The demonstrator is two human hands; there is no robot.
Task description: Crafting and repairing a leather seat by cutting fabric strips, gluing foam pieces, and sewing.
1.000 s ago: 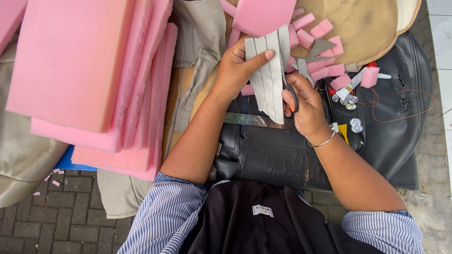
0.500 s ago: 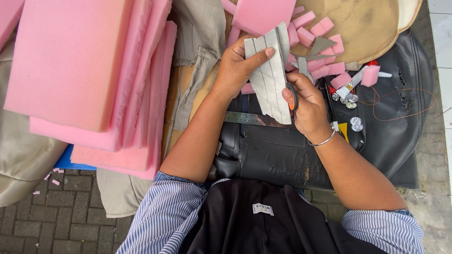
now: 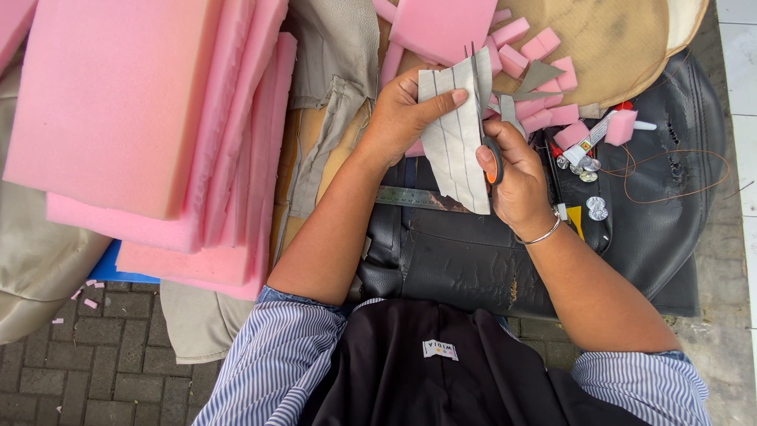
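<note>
scissors further up grey sheet

Brick floor w/ pink foam scraps, beige cover.

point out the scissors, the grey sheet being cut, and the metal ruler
scissors (image 3: 494,150), head view, on the orange handle at the right hand's fingers.
grey sheet (image 3: 453,146), head view, on its middle, among the drawn lines.
metal ruler (image 3: 410,198), head view, on the bare stretch left of the sheet.
</note>
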